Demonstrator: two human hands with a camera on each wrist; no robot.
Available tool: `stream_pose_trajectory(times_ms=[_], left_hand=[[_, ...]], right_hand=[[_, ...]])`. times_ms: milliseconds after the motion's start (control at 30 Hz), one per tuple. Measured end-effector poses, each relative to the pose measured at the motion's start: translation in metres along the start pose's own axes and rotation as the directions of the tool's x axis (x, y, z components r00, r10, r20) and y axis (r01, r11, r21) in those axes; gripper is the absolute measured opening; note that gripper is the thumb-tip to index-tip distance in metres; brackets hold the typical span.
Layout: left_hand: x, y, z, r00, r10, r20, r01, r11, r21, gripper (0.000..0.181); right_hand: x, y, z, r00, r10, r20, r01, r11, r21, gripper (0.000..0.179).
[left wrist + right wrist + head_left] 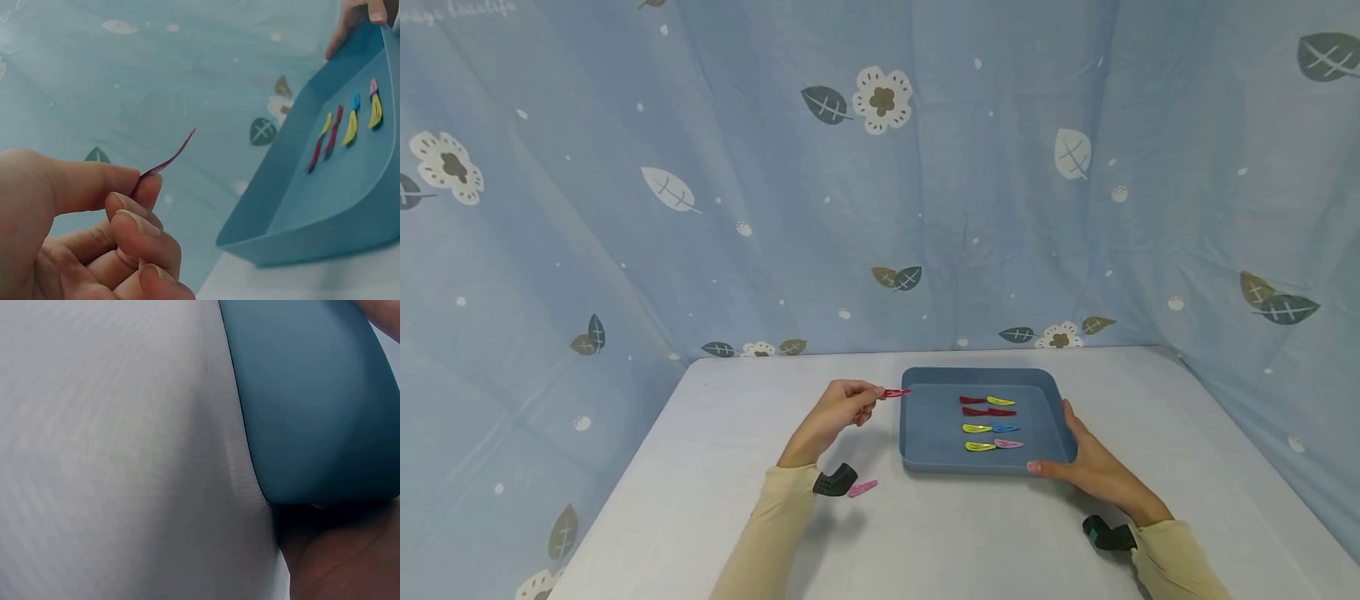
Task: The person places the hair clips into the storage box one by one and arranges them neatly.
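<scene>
My left hand (842, 408) pinches a red snap hair clip (895, 392) between thumb and forefinger, held up at the left rim of a blue-grey tray (936, 458). In the left wrist view the clip (169, 162) appears edge-on and slightly bent. My right hand (1097, 467) grips the tray's near right corner, its thumb at the front rim and fingers along the right side. Inside the tray, hair clips lie end to end in several rows: red with yellow (1001, 401), red with red (975, 412), yellow with blue (1006, 428), yellow with pink (1009, 444).
A pink hair clip (862, 488) lies on the white table (970, 542), left of the tray and beside my left wrist's black camera (836, 481). Behind the table hangs a blue patterned curtain (760, 250). Another black device (1108, 534) sits at my right wrist.
</scene>
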State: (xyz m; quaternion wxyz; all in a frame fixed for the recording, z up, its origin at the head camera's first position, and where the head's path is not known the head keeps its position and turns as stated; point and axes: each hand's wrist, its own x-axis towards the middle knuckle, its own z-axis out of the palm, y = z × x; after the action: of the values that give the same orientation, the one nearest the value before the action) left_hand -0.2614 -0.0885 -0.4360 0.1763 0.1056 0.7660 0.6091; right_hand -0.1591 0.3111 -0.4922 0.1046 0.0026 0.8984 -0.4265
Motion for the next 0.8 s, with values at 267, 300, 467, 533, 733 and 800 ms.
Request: stream_pose_trajectory(times_ms=[267,300,467,533,733,800], left_hand=[[0.009,0.004,0.012,1.000,0.016,0.017,-0.016,1.000,-0.002,0.035],[0.010,0.005,0.014,1.000,0.017,0.018,-0.017,1.000,-0.003,0.035],[0.015,0.006,0.020,1.000,0.018,0.022,-0.018,1.000,-0.013,0.034],[0.018,0.006,0.022,0.999,0.022,0.028,-0.022,1.000,-0.019,0.031],[0.026,0.006,0.028,0.997,0.055,0.059,-0.054,0.998,-0.016,0.025],[0.029,0.007,0.030,0.996,0.059,0.066,-0.057,0.998,-0.020,0.026]], right_hand=[[0.001,0.002,0.000,1.000,-0.008,-0.005,0.008,1.000,-0.003,0.133],[0.001,0.002,0.000,1.000,-0.006,-0.004,0.006,1.000,-0.002,0.133],[0.000,0.001,0.000,1.000,-0.004,-0.001,0.004,1.000,-0.001,0.133],[0.001,0.001,0.000,1.000,-0.008,-0.004,0.008,1.000,-0.004,0.133],[0.000,0.001,0.000,1.000,-0.016,-0.009,0.016,1.000,-0.003,0.132],[0.001,0.002,0.000,1.000,-0.018,-0.009,0.018,1.000,-0.003,0.132]])
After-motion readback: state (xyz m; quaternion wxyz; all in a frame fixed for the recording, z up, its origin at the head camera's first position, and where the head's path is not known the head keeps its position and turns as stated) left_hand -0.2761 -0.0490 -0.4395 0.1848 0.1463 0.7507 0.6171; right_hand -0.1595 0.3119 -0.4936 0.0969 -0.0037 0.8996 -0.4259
